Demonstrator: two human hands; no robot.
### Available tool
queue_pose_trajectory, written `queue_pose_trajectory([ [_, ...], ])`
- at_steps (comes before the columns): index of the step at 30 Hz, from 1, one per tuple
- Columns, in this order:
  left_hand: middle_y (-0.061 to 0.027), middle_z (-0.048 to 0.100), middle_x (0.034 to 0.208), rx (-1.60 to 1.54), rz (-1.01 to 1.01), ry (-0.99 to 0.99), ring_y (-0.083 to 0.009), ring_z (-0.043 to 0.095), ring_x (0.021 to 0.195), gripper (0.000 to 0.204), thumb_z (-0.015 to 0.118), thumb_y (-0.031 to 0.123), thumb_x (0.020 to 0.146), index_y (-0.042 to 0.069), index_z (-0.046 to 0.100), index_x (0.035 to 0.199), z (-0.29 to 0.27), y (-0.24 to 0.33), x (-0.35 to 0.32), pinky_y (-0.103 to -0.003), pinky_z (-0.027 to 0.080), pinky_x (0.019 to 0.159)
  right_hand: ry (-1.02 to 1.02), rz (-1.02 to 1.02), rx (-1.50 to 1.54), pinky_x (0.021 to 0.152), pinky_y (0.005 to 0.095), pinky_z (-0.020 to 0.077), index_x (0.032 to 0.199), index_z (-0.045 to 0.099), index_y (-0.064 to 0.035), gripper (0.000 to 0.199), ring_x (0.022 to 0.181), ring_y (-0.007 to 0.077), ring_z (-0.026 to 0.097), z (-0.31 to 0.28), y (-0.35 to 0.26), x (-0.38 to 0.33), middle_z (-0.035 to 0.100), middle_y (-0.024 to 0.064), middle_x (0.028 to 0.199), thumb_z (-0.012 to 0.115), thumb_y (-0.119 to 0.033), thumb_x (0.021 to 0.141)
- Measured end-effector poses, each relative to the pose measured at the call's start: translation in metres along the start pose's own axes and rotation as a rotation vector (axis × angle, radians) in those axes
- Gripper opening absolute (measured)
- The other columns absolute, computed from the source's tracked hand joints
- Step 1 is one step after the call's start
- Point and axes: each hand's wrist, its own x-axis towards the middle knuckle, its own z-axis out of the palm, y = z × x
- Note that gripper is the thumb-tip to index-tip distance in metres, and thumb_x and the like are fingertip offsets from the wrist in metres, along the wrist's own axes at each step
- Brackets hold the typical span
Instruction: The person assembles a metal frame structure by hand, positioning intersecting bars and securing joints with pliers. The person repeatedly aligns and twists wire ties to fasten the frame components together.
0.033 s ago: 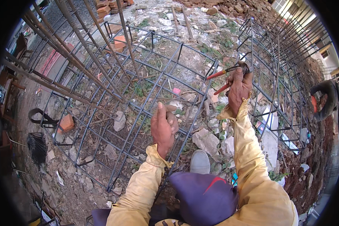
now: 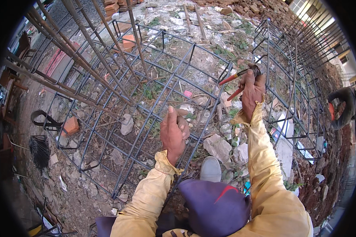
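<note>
My left hand [image 2: 173, 132] is closed around a bar of a dark steel rebar cage [image 2: 146, 98] that lies on its side on rubble-strewn ground. My right hand [image 2: 252, 90] is raised farther right and grips red-handled pincers [image 2: 234, 81], whose jaws sit at the cage's far corner bar. Both arms wear yellow sleeves. My knee in purple trousers [image 2: 215, 205] and a grey shoe [image 2: 210, 169] show below the hands.
Long loose rebars [image 2: 79, 51] slant across the upper left. A second rebar cage [image 2: 300, 79] stretches along the right. Bricks [image 2: 70, 125], stones [image 2: 217, 147] and a bundle of thin wire [image 2: 39, 150] litter the ground. Another person's arm [image 2: 344, 106] is at the right edge.
</note>
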Motion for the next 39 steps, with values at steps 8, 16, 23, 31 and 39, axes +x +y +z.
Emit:
queue_pose_trajectory([
  [8,0.0062,0.037,0.057,0.221,0.136,0.001,-0.0028,0.034,0.044,0.049,0.04,0.045,0.105,0.003,0.062,0.095,0.015,-0.016,0.004,-0.021,0.028,0.041,-0.323,0.25,-0.7,0.09,0.0394,0.05,0.136,0.05,0.0041,0.052,0.106,0.0307,0.062,-0.019,0.02,-0.049,0.058,0.025,0.125,0.062,-0.025,0.094],
  [16,0.0073,0.037,0.053,0.056,0.492,0.005,-0.0037,0.036,0.048,0.053,0.041,0.048,0.104,0.001,0.062,0.091,0.098,0.003,0.061,-0.023,0.033,0.047,-0.728,0.689,0.082,0.055,0.0252,0.0495,0.151,0.024,0.0004,0.08,0.067,0.0146,0.063,0.034,-0.081,-0.064,0.066,0.0137,0.101,0.072,-0.02,0.09],
  [23,0.0064,0.033,0.062,-0.467,0.148,-0.332,-0.0077,0.038,0.055,0.052,0.042,0.051,0.103,0.003,0.059,0.1,0.104,0.031,0.027,-0.028,0.037,0.054,-0.647,0.908,0.138,0.042,0.019,0.028,0.109,0.065,0.005,0.031,0.047,0.002,0.038,-0.054,-0.098,-0.008,0.056,-0.0008,0.064,0.065,-0.022,0.095],
  [31,0.0076,0.029,0.055,-0.158,0.056,-0.161,-0.0045,0.027,0.043,0.051,0.039,0.045,0.106,0.002,0.059,0.086,0.071,0.004,-0.005,-0.025,0.023,0.04,-1.279,0.684,-0.868,0.069,0.0316,0.0486,0.097,0.07,0.0026,0.028,0.073,0.0201,0.064,-0.122,-0.135,0.006,0.068,0.0109,0.077,0.065,-0.025,0.094],
  [39,0.0083,0.034,0.058,0.086,-0.052,-0.08,-0.0019,0.031,0.047,0.046,0.04,0.045,0.105,0.006,0.056,0.086,0.07,-0.085,-0.041,-0.021,0.026,0.045,-0.992,0.55,-0.326,0.088,0.0326,0.0498,0.127,0.059,0.0021,0.035,0.103,0.0189,0.063,-0.023,-0.08,-0.037,0.066,0.0136,0.112,0.056,-0.02,0.1],
])
